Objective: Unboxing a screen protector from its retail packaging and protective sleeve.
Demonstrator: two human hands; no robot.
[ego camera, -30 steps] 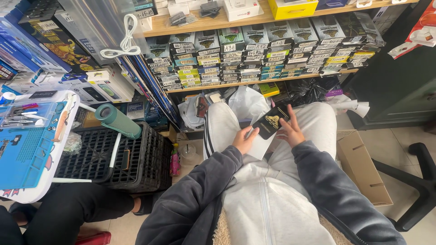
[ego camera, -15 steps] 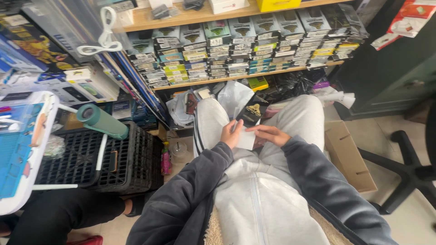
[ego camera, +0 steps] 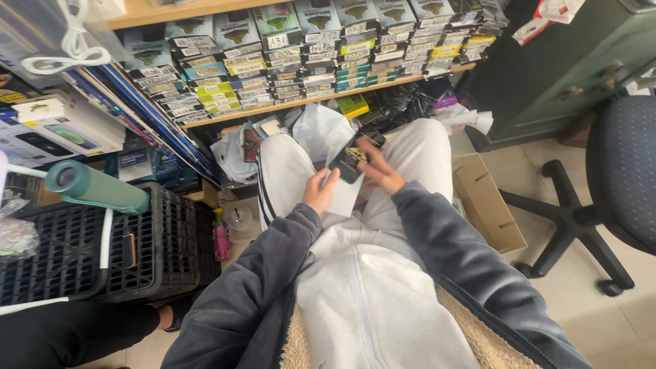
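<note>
Over the lap, 1 small black packet (ego camera: pixel 354 158) lies with its long axis running up and to the right, its lower end pinched in the left hand (ego camera: pixel 320 193) fingers together with 1 white sleeve (ego camera: pixel 345 196), while the right hand (ego camera: pixel 380 171) fingers curl against its right edge.

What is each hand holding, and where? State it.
The left hand grips the lower end of a white sleeve; the right hand pinches a dark flat pack by its side.
</note>
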